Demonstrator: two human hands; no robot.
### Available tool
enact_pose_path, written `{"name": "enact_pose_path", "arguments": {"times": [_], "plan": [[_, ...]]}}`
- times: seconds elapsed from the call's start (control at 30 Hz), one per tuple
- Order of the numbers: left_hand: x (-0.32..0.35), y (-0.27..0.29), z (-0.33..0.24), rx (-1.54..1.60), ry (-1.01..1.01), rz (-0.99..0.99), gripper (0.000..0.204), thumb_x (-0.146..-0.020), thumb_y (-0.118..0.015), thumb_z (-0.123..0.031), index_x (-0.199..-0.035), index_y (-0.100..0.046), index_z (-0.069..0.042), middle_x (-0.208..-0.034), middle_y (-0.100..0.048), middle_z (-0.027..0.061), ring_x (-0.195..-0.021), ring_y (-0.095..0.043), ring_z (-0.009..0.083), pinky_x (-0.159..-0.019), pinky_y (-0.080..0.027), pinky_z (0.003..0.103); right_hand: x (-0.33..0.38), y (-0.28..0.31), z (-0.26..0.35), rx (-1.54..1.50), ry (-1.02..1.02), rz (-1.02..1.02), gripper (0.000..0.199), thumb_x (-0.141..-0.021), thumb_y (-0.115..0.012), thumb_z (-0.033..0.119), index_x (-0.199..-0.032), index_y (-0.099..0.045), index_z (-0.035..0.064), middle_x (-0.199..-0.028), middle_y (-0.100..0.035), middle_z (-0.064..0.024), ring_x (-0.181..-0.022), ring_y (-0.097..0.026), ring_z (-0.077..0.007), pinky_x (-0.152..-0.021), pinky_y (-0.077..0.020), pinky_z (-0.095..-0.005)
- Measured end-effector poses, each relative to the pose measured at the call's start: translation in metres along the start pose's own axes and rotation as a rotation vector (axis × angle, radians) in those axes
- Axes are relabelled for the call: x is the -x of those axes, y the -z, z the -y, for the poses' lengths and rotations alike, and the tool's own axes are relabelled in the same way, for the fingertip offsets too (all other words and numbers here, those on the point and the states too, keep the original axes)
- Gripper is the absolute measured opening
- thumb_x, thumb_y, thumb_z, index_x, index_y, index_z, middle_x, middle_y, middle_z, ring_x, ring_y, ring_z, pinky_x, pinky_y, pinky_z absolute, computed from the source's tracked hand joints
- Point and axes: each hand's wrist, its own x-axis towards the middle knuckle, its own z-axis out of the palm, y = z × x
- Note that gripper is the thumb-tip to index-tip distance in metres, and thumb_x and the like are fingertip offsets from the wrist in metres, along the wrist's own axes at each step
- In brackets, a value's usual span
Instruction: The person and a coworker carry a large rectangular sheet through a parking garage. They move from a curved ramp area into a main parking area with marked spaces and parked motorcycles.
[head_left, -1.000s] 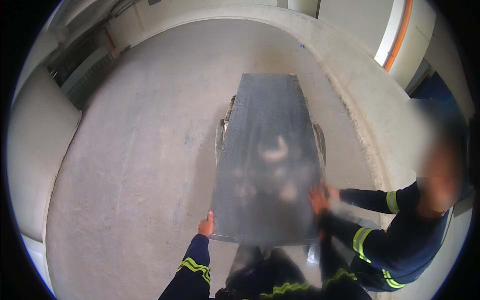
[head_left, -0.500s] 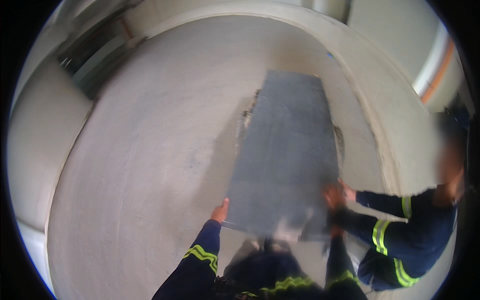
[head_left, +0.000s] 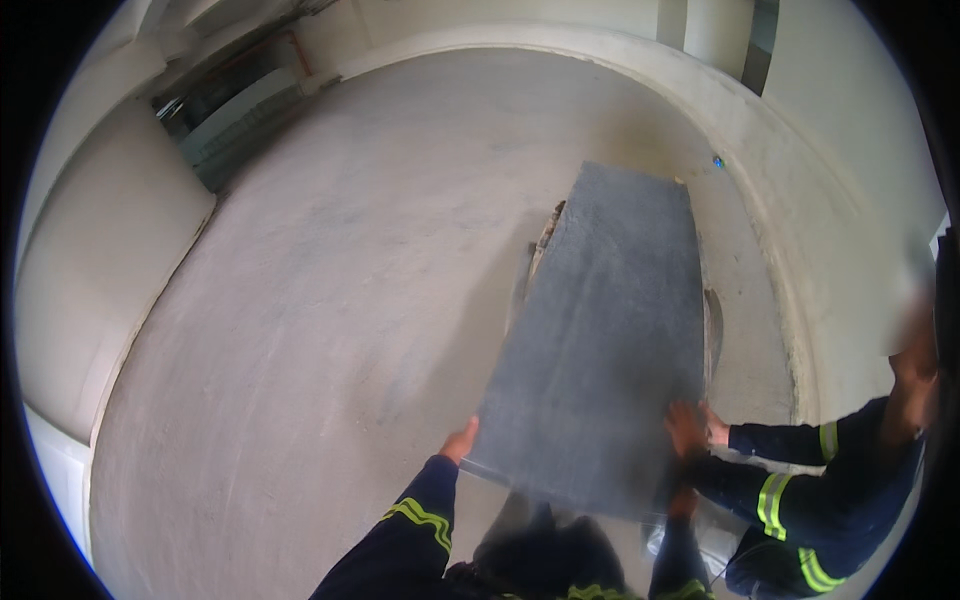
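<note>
A long, dark grey flat panel (head_left: 610,310) stretches away from me, raised above the floor on a support that is mostly hidden beneath it. My left hand (head_left: 461,440) grips its near left corner, thumb along the edge. At the near right corner my right hand (head_left: 683,502) is closed on the panel's edge, partly covered by a co-worker's arm. The co-worker (head_left: 850,480), in a dark blue sleeve with yellow-green bands, lays one hand (head_left: 686,428) on the panel's top and has the other hand (head_left: 715,425) at its right edge.
Bits of the support (head_left: 546,232) stick out past the panel's far left side. A curved pale wall (head_left: 780,190) runs behind and to the right, with a small blue object (head_left: 718,162) at its foot. Crumpled clear plastic (head_left: 708,545) lies by the co-worker. Bare concrete floor (head_left: 300,330) spreads leftward.
The view has shifted, so the panel and all the hands appear farther right and lower. Both my hands and the co-worker's stay on the panel.
</note>
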Motion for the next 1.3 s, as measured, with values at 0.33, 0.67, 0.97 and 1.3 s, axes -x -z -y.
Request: {"name": "enact_pose_path", "arguments": {"times": [0.33,0.67,0.97,1.3], "plan": [[0.061,0.001,0.016,0.087,0.036,-0.082,0.101,-0.085,-0.041,-0.081,-0.125,-0.059,0.01,-0.128,-0.059,0.0281,-0.123,-0.055,0.0332,-0.102,-0.04,0.039,0.069,0.06,0.022,-0.508,-0.361,0.033,0.066,-0.1,-0.033,0.051,-0.118,-0.062,-0.0054,-0.12,-0.061,-0.0298,-0.118,-0.055,-0.0434,-0.097,-0.0422,-0.0463],[0.062,-0.017,0.037,-0.065,-0.182,-0.309,0.098,-0.085,-0.036,-0.081,-0.108,-0.068,0.008,-0.11,-0.065,0.033,-0.114,-0.059,0.0413,-0.095,-0.043,0.044,0.049,-0.025,-0.056,-0.242,-0.07,0.193,0.049,-0.102,-0.038,0.027,-0.142,-0.038,-0.0013,-0.14,-0.046,-0.0288,-0.129,-0.046,-0.0405,-0.106,-0.0371,-0.0432],[0.066,-0.033,0.03,-0.102,-0.066,-0.147,0.104,-0.085,-0.031,-0.083,-0.117,-0.062,0.011,-0.118,-0.06,0.0354,-0.122,-0.054,0.0424,-0.101,-0.04,0.045,0.032,0.005,-0.049,-0.203,-0.131,0.255,0.05,-0.101,-0.039,0.032,-0.14,-0.042,0.0011,-0.139,-0.049,-0.027,-0.129,-0.047,-0.0399,-0.106,-0.0377,-0.0433],[0.051,-0.032,-0.006,-0.004,0.028,-0.052,0.104,-0.086,-0.036,-0.08,-0.126,-0.056,0.013,-0.13,-0.055,0.0323,-0.13,-0.049,0.0371,-0.106,-0.037,0.04,-0.017,0.03,-0.019,-0.197,-0.197,0.267,0.051,-0.1,-0.04,0.038,-0.137,-0.046,0.0039,-0.137,-0.051,-0.0251,-0.128,-0.048,-0.0393,-0.105,-0.0385,-0.0434]]}}
